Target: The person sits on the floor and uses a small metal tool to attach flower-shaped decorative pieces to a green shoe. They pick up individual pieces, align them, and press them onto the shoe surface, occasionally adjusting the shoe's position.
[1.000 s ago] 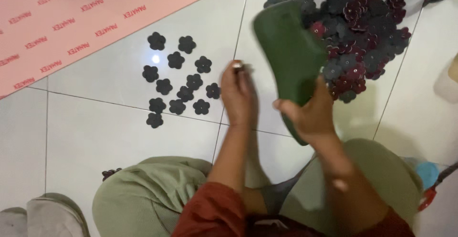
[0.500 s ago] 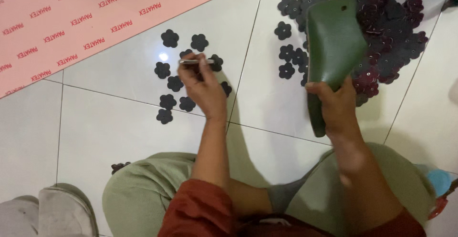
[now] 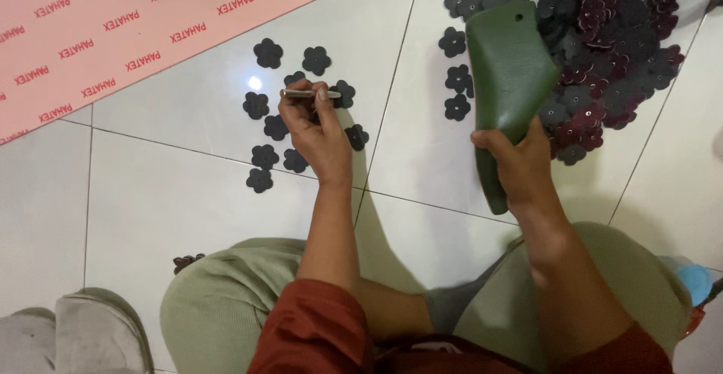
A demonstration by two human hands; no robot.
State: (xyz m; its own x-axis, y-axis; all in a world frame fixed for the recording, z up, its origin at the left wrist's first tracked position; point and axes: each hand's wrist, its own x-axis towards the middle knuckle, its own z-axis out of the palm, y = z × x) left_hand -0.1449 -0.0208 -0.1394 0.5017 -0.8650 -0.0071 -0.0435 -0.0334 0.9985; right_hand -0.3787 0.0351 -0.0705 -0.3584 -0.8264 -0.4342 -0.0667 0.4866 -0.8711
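My left hand (image 3: 316, 129) reaches over the white tiled floor and holds a thin metal pin-like tool (image 3: 309, 94) level between thumb and fingers. Under and around it lie several dark flower-shaped cutouts (image 3: 267, 52), spread flat on the tiles. My right hand (image 3: 520, 167) grips a green shoe last (image 3: 506, 80) by its lower part, with the wide heel end pointing away from me. Behind the last lies a heap of dark and maroon flower cutouts (image 3: 602, 42).
A pink printed sheet (image 3: 113, 27) covers the floor at the upper left. My knees in olive trousers (image 3: 218, 306) fill the lower frame. A grey shoe (image 3: 68, 332) sits at the lower left, a blue object (image 3: 694, 282) at the lower right edge.
My left hand has moved left and away from the last, out over the scattered flower cutouts, with the tool in it. The green last has stayed raised in my right hand.
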